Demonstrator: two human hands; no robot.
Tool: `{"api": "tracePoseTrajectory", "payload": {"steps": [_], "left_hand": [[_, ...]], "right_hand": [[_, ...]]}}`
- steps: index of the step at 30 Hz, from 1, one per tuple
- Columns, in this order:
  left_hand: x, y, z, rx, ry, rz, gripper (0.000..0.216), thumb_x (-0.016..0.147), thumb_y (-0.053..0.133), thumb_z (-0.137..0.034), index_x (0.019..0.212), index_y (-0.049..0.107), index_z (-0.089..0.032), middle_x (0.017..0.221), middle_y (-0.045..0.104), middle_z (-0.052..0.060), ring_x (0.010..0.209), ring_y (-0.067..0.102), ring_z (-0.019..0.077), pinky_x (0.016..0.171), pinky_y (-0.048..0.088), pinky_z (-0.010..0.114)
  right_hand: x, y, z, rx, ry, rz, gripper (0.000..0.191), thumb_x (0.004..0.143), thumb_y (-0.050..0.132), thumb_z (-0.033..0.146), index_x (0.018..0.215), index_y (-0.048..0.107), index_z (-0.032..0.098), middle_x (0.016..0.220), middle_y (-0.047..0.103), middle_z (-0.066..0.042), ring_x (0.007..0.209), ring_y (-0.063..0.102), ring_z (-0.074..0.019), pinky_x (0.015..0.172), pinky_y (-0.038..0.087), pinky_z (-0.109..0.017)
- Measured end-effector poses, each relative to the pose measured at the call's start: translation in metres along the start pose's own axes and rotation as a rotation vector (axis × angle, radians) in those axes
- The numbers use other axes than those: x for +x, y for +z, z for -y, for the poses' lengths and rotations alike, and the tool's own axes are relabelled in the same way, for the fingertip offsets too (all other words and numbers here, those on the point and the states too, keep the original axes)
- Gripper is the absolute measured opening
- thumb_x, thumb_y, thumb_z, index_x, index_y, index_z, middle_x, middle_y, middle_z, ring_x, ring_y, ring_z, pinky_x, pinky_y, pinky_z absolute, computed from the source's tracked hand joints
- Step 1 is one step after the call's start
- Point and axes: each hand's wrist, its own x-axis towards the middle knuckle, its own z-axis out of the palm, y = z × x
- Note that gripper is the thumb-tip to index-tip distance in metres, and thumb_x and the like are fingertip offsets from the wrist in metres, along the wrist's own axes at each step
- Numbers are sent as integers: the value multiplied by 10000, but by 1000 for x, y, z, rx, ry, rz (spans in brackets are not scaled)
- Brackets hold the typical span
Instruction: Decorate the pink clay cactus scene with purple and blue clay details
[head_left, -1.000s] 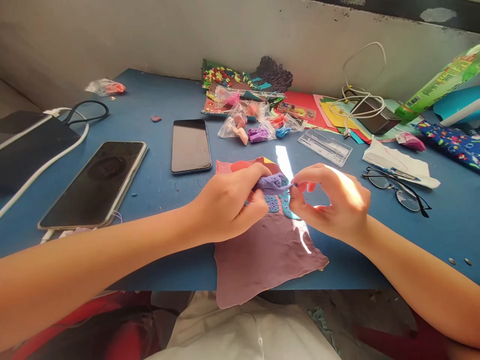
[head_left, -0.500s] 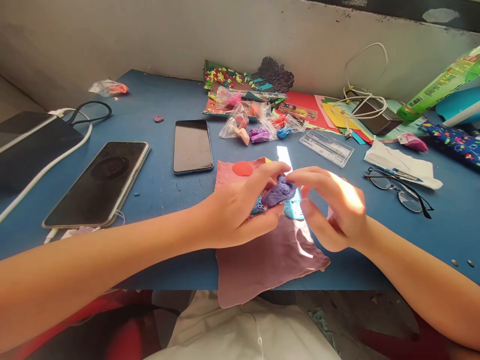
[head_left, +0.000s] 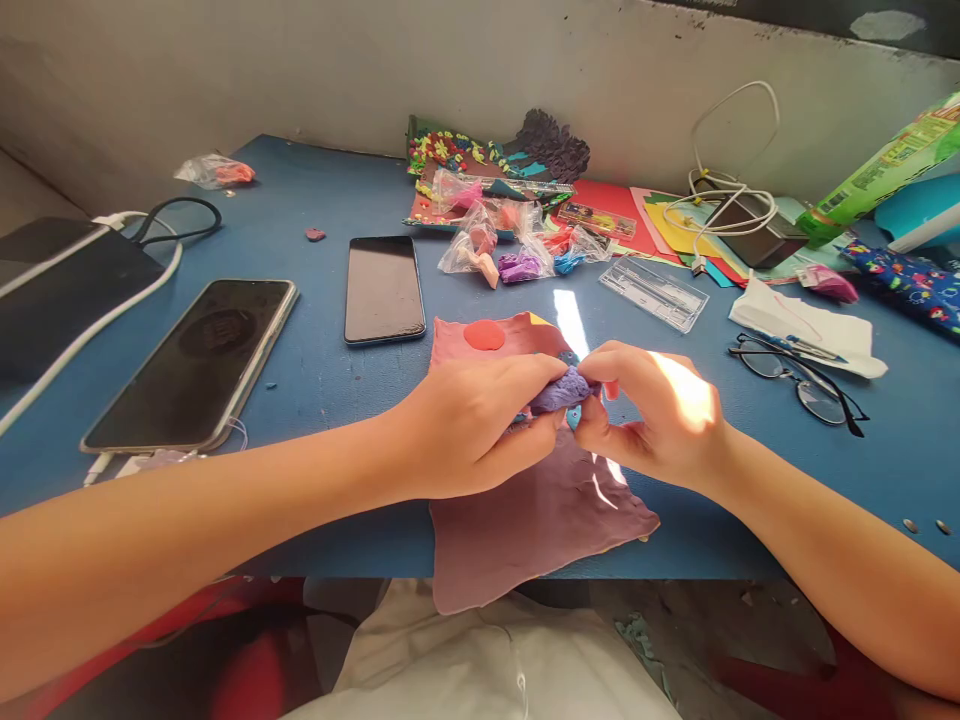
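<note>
A lump of purple-blue modelling clay (head_left: 561,391) is pinched between my two hands. My left hand (head_left: 487,420) grips its left side, thumb and fingers closed on it. On its right side, my right hand (head_left: 649,410) presses the clay between thumb and fingertips. Below them lies a clay-covered sheet (head_left: 517,540), pink at the top with a red disc (head_left: 484,335) and mauve toward me. Its lower edge hangs over the table's front. Bits of light-blue clay (head_left: 574,416) show beneath my fingers; the sheet's middle is mostly hidden by my hands.
Two phones (head_left: 385,290) (head_left: 195,365) lie to the left, near a black box (head_left: 75,290) with a white cable. Bagged clay pieces (head_left: 521,265) and a clear plastic tray (head_left: 654,292) lie behind my hands. Glasses (head_left: 799,380), tissue (head_left: 810,325) and coloured paper (head_left: 611,205) are at right and back.
My right hand has moved left and closed its thumb and fingers on the clay, where before they were apart. My left hand keeps its hold, its thumb now lower over the lump.
</note>
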Motion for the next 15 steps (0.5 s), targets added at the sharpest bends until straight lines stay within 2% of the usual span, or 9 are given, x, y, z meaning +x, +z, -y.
{"api": "tracePoseTrajectory", "payload": {"steps": [5,10,13,15], "left_hand": [[2,-5,-2,-5,-6,37,245,800,344,-93,920,552,-146,696,608,-15,583,511,93,581,408,201],[2,-6,-1,-132,-105,22,222,858,316,-116,957,510,-160,835,618,5,646,535,94,628,435,209],[2,-6,-1,-205,-95,50,263,868,303,-103,1090,436,-144,900,610,26,724,571,97,682,459,218],[2,-6,-1,-236,-80,62,337,866,292,-92,1196,351,-132,947,607,45,806,594,108,753,475,244]], "right_hand": [[-1,2,1,-20,-18,-22,220,774,455,44,918,459,211,679,563,42,497,466,-73,482,427,-203],[2,1,2,-109,61,-185,165,824,601,136,916,488,214,639,577,55,479,512,-66,455,435,-181],[3,-2,2,-116,25,-150,121,858,556,118,852,497,224,615,577,50,497,526,-76,460,434,-190],[3,-4,3,-42,-15,-89,141,864,478,74,890,508,209,679,611,13,578,571,-94,516,468,-204]]}}
